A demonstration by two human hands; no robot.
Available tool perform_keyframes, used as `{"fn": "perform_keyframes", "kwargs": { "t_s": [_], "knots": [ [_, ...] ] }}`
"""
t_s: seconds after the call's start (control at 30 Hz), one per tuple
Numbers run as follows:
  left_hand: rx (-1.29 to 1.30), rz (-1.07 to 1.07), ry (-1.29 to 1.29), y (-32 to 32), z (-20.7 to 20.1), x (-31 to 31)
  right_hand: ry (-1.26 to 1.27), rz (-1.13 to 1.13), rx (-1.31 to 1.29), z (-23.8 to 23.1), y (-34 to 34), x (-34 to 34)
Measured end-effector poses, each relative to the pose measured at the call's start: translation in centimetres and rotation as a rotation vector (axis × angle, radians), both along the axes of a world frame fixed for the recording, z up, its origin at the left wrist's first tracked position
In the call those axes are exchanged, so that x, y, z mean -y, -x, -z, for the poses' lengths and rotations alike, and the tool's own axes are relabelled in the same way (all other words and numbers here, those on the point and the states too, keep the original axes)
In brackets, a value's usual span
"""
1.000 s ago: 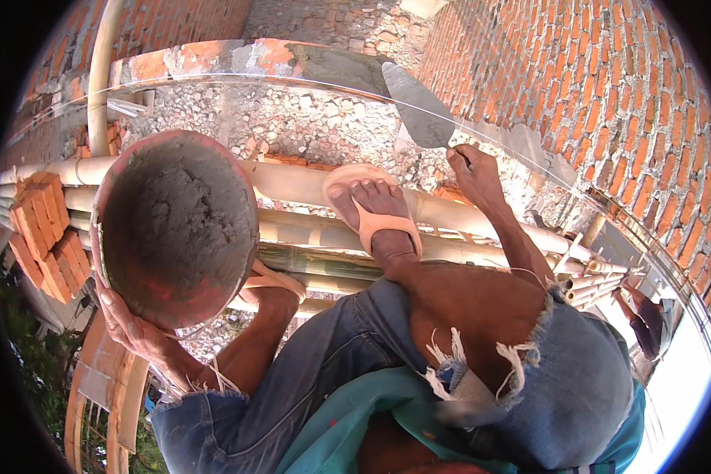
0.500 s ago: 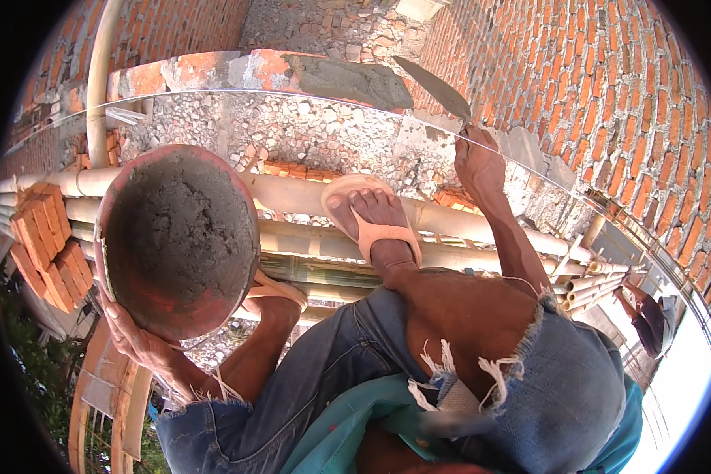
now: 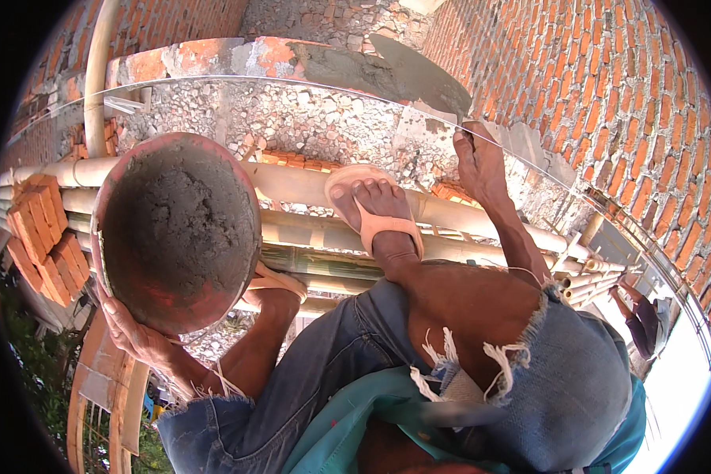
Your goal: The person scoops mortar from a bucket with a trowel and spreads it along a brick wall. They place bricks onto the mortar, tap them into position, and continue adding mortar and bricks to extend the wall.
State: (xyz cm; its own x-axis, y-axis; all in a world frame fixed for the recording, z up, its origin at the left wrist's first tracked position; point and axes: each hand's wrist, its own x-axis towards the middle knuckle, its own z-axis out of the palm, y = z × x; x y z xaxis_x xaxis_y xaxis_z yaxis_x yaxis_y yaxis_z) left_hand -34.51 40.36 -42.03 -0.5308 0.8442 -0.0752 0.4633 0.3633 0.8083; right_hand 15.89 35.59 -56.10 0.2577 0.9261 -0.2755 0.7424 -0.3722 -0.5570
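My left hand [image 3: 138, 336] is wrapped under the rim of a round reddish bowl [image 3: 254, 229], which is tilted toward me. Wet grey mortar [image 3: 183, 217] fills much of it. At the far side, my right hand [image 3: 482, 166] grips a trowel [image 3: 423, 75] by its handle, most of which the fingers hide. The blade's broad face shows, against the right end of a mortar bed [image 3: 332, 67] on the narrow brick wall top [image 3: 205, 62]. Whether blade and mortar touch, I cannot tell. A thin taut string [image 3: 324, 85] runs along the wall's near side.
My sandalled feet rest on bamboo poles [image 3: 292, 229]. Loose bricks [image 3: 43, 229] are stacked at left, beside an upright bamboo pole [image 3: 99, 87]. Rubble [image 3: 292, 118] lies below. A tall brick wall [image 3: 592, 95] rises at right, with another person [image 3: 644, 320] near its foot.
The trowel blade has turned from nearly edge-on to showing its broad face, and has shifted slightly left and up over the wall's mortar. My left hand and the bowl have barely moved.
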Motion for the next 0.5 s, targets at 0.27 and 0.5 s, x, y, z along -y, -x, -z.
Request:
{"fn": "perform_keyframes", "kwargs": {
  "t_s": [0.27,0.5],
  "knots": [
    [0.219,0.127,-0.063,1.1,0.2,0.1,0.275,0.193,-0.668,13.1,-7.5,5.9],
    [0.255,0.091,-0.089,1.8,0.1,-0.1,0.211,-0.010,-0.638,19.9,-5.6,4.5]
  ]
}}
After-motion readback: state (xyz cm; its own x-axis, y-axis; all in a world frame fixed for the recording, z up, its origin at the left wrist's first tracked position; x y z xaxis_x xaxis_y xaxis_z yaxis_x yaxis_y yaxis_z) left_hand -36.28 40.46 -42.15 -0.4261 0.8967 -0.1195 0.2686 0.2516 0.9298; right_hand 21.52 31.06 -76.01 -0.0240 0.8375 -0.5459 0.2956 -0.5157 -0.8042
